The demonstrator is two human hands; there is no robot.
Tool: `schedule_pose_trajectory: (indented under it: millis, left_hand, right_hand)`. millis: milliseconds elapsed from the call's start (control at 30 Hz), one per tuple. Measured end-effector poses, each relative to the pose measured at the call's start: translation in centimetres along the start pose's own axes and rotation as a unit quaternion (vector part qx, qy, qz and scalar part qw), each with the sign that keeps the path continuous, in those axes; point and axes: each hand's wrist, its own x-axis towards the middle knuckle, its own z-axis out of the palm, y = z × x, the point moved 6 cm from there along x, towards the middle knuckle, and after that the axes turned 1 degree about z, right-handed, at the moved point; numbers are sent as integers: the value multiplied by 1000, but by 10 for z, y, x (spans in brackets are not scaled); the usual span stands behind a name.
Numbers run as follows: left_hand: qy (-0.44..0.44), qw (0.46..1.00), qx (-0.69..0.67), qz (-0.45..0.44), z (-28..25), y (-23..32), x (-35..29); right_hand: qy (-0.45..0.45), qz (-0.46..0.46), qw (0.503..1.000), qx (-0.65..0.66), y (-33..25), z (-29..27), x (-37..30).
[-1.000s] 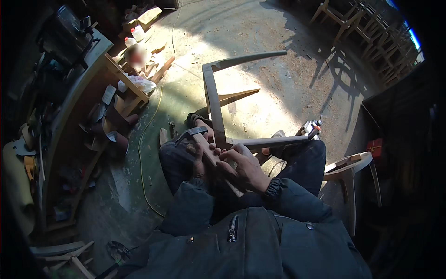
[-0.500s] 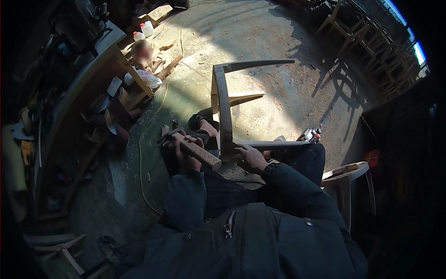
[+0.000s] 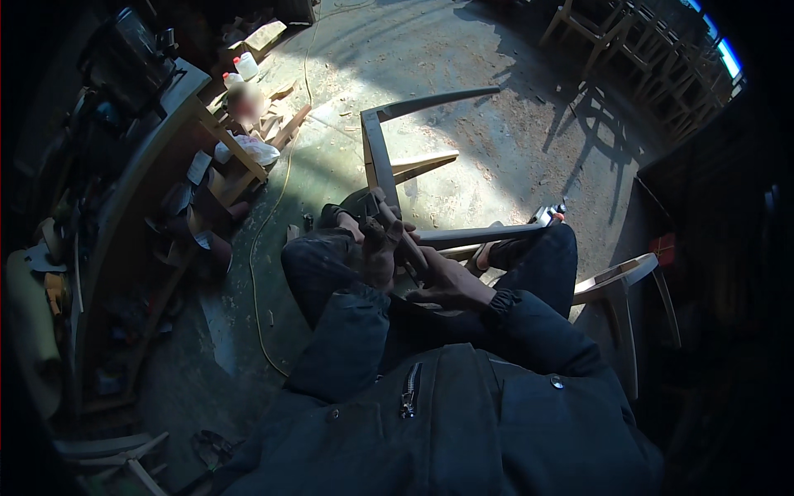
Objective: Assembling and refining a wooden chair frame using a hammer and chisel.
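A wooden chair frame [image 3: 376,153] lies across my legs, its legs reaching away to the right. My left hand [image 3: 380,255] is closed around a long wooden block [image 3: 411,250], held slanted over the frame's near corner. Criss-cross grooves showed on the block a moment ago; its face is now in shadow. My right hand [image 3: 455,283] is closed at that same corner, around the frame, with its fingers close to the block's lower end. Both hands partly hide the corner, and I cannot tell whether the block touches the wood.
A cluttered workbench [image 3: 186,83] stands on the left, with wood offcuts [image 3: 285,128] and white bottles [image 3: 246,66] beside it. A yellow cord [image 3: 273,211] runs along the floor. Another curved wooden frame [image 3: 620,277] is at my right, and several chairs [image 3: 653,50] stand far right.
My left hand has moved right with the block, from beside the frame to over its near corner. My right hand stays at the corner. The whole view has shifted slightly.
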Motion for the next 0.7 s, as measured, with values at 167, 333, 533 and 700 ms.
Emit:
schedule_pose_trajectory:
  millis: [167,333,533,700]
  left_hand:
    - [-3,987,160,-24,12,-7,25]
    - [235,955,178,22,-100,-19,75]
    - [203,926,295,-115,-86,-23,132]
    - [157,933,304,-117,-127,-32,188]
  right_hand:
    - [180,101,948,241,41,-37,-1]
    - [304,213,850,373,93,-78,-18]
    - [330,292,707,553,164,-65,-36]
    - [264,318,781,468,168,-52,-15]
